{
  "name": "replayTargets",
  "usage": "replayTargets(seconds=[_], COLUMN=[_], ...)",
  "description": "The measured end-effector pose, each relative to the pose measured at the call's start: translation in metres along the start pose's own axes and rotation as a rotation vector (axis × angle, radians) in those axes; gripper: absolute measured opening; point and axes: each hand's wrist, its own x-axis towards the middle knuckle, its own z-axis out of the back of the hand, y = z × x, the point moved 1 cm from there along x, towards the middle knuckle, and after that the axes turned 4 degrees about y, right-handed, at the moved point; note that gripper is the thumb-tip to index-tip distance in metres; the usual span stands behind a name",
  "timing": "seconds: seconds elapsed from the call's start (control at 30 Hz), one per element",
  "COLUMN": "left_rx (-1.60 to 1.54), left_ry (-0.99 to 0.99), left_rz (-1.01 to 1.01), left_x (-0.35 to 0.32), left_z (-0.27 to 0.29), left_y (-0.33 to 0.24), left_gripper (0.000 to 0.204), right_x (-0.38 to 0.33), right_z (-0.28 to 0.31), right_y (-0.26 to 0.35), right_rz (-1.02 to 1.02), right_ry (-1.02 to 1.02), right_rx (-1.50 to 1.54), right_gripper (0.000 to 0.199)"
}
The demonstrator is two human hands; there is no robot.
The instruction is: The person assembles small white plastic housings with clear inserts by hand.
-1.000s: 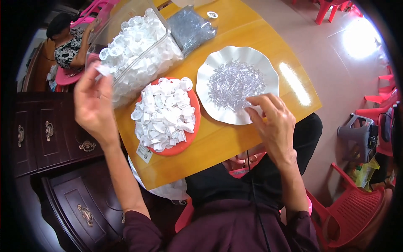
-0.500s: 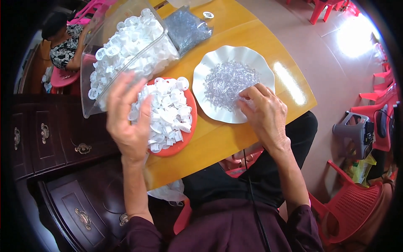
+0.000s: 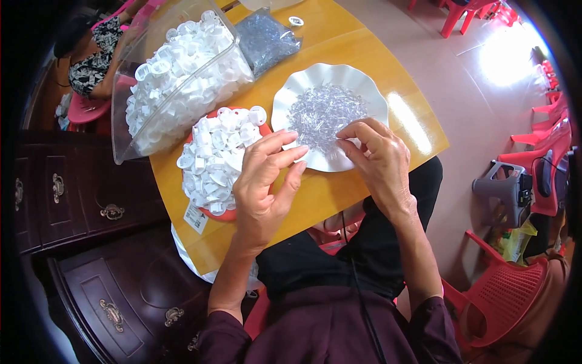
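My left hand [image 3: 265, 185] is raised between the two plates, its fingers stretched and the thumb apart, with nothing visible in it. Over the near right rim of a white wavy-edged plate [image 3: 379, 109], my right hand [image 3: 382, 161] has thumb and forefinger pinched together; whatever they hold is too small to make out. Many thin clear plastic pieces [image 3: 324, 112] lie heaped in that plate. Left of it, a red-orange round plate [image 3: 227, 215] bears a pile of small white plastic parts [image 3: 212, 164], partly behind my left hand.
A clear bin [image 3: 118, 136] of similar white parts stands tilted at the back left, beside a bag of clear pieces [image 3: 267, 42]. A small round white part [image 3: 296, 21] lies on the yellow table [image 3: 321, 203]. Dark drawers [image 3: 85, 194] stand left; another person [image 3: 91, 60] sits beyond.
My left hand has moved right, from over the pile of white parts to beside the wavy-edged plate. My right hand stays pinched over that plate. The whole view has shifted slightly.
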Motion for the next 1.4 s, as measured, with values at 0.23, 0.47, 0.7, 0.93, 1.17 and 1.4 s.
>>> replayTargets(seconds=[0.23,0.47,0.7,0.93,1.17,1.4], left_rx=[-0.220,-0.680,-0.744,-0.512,-0.411,0.154], left_ry=[0.009,0.093,0.041,-0.015,0.020,-0.007], left_rz=[0.130,0.405,0.445,0.397,0.368,0.166], left_x=[-0.008,-0.021,-0.031,-0.042,-0.048,-0.028], left_z=[-0.006,-0.012,-0.015,-0.009,0.010,0.046], left_y=[-0.001,-0.005,-0.007,-0.004,-0.007,0.001], left_gripper=[0.022,0.025,0.021,0.008,0.007,0.011], right_x=[-0.005,-0.024,-0.034,-0.042,-0.050,-0.049], right_z=[0.003,-0.005,-0.011,-0.014,-0.023,-0.032], right_y=[0.004,0.015,0.023,0.034,0.034,0.046], right_rz=[-0.278,-0.514,-0.554,-0.588,-0.530,-0.562], right_ry=[0.066,0.255,0.307,0.309,0.372,0.313], right_rx=[0.659,1.305,1.399,1.218,1.129,1.118], right_gripper=[0.013,0.015,0.014,0.013,0.010,0.010])
